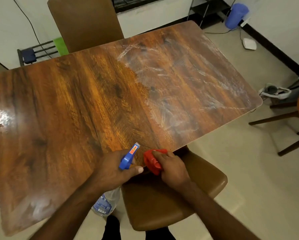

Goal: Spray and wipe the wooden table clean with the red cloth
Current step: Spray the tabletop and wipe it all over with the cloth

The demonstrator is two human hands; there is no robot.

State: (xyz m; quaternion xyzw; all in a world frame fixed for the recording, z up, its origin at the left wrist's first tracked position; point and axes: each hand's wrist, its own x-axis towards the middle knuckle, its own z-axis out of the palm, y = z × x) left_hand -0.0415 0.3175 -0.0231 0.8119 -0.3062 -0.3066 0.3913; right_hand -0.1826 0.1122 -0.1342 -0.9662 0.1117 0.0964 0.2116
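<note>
While the left hand [110, 172] grips a half-hidden spray bottle [127, 161], the right hand [173, 168] bunches the red cloth [151, 163]

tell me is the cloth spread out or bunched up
Bunched up: the cloth is a crumpled wad gripped in the right hand at the table edge, not laid flat.

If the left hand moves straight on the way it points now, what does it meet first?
The way looks free: the left hand, holding the spray bottle, points across the table toward its smeared part; height is unclear.
</note>
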